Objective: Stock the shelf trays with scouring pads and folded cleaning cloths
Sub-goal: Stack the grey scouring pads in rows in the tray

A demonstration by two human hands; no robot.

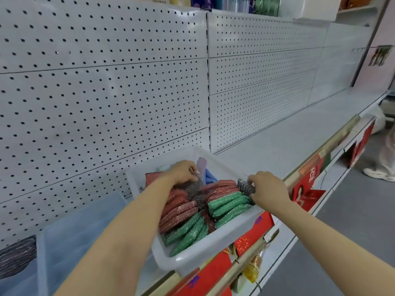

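Note:
A white plastic tray [205,247] sits on the shelf, packed with rows of red scouring pads [178,210] and green scouring pads [227,205]. Folded cloths [208,175], lilac and blue, stand at the tray's back. My left hand [181,171] reaches into the middle of the tray and pinches a silver-grey scouring pad [195,189] between the red rows. My right hand [268,188] grips another silver-grey pad [244,185] at the tray's right side, above the green pads.
A translucent blue-tinted bin [70,236] stands to the left of the tray, with a dark grey bundle [16,255] beside it. Pegboard [102,82] backs the grey shelf [288,133]. A gold rail [320,152] with red labels edges the shelf. A person's shoe [378,173] shows far right.

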